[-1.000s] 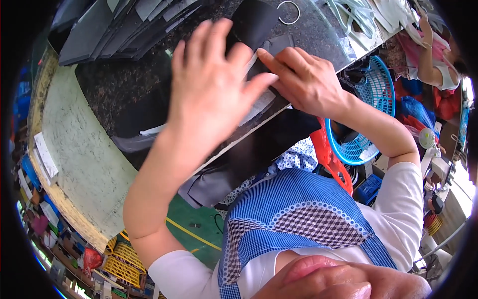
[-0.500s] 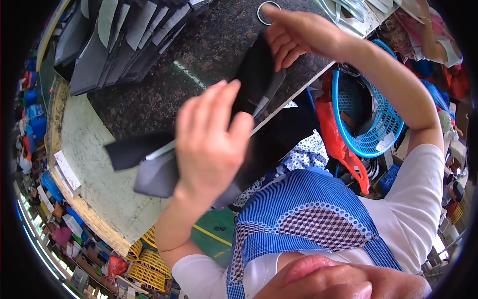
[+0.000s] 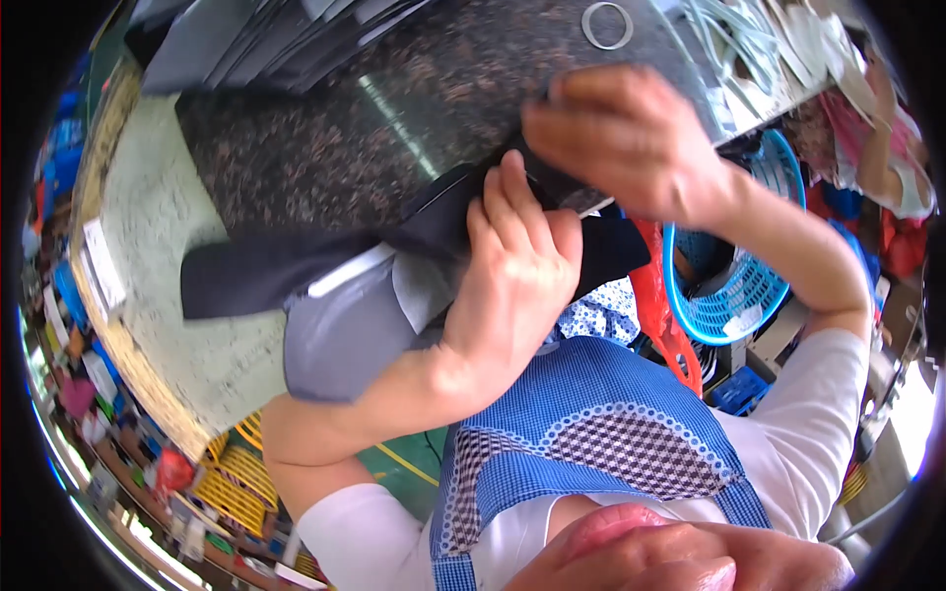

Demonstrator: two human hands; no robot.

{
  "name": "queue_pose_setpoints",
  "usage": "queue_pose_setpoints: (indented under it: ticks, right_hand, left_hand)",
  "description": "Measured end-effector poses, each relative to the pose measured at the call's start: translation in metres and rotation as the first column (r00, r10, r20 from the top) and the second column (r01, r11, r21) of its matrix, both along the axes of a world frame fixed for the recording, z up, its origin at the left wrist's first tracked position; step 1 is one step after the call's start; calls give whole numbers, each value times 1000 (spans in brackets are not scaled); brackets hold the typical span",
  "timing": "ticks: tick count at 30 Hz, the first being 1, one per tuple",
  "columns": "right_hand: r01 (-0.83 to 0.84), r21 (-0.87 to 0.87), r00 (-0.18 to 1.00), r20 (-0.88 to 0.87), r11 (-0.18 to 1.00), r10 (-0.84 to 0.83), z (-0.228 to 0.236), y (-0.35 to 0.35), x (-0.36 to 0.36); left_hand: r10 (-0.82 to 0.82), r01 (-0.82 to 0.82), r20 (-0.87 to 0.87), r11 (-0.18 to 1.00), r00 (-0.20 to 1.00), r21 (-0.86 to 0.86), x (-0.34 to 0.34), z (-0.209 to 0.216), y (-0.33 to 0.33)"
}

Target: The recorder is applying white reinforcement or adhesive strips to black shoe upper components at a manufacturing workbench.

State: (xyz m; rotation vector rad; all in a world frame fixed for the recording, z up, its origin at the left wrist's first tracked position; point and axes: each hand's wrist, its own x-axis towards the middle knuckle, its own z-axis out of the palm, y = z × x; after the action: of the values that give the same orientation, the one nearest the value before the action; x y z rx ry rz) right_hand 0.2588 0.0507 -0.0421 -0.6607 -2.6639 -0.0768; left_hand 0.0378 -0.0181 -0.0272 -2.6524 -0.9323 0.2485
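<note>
A long black piece of soft sheet material lies across the near edge of the dark speckled stone slab. Attached to it or lying against it is a grey panel with a narrow white strip along its top; the panel hangs past the slab. My left hand rests on the black piece, its fingers stretched out and pressing flat. Beyond it, my right hand is blurred, with curled fingers meeting the black piece's right end. Its fingertips are partly hidden.
Stacked grey and black panels stand at the far left of the slab. A ring lies at the back, beside pale strips. A blue basket and a red bag are below on the right. Another person is at far right.
My left hand has moved right and flattened onto the black piece. My right hand has come nearer, its fingers curling. More of the grey panel shows.
</note>
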Motion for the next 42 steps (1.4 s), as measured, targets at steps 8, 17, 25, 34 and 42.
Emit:
queue_pose_setpoints:
  ticks: [8,17,25,34,42]
  right_hand:
    - [-101,-367,948,-317,925,-22,-11,-16,-35]
    - [-79,-891,946,-208,448,-248,3,13,-26]
    - [-110,-442,988,-143,890,52,12,1,-50]
    - [-96,-520,965,-258,849,-48,-5,-18,-118]
    - [-234,-470,972,-88,851,219,-2,-11,-109]
  left_hand:
    - [200,-202,208,979,957,-15,-23,18,19]
    - [272,89,582,852,766,-516,-106,19,66]
    - [309,-43,468,867,828,-496,-130,22,47]
    - [344,-16,481,825,807,-564,-158,19,55]
    - [-116,174,371,976,921,-127,-177,9,27]
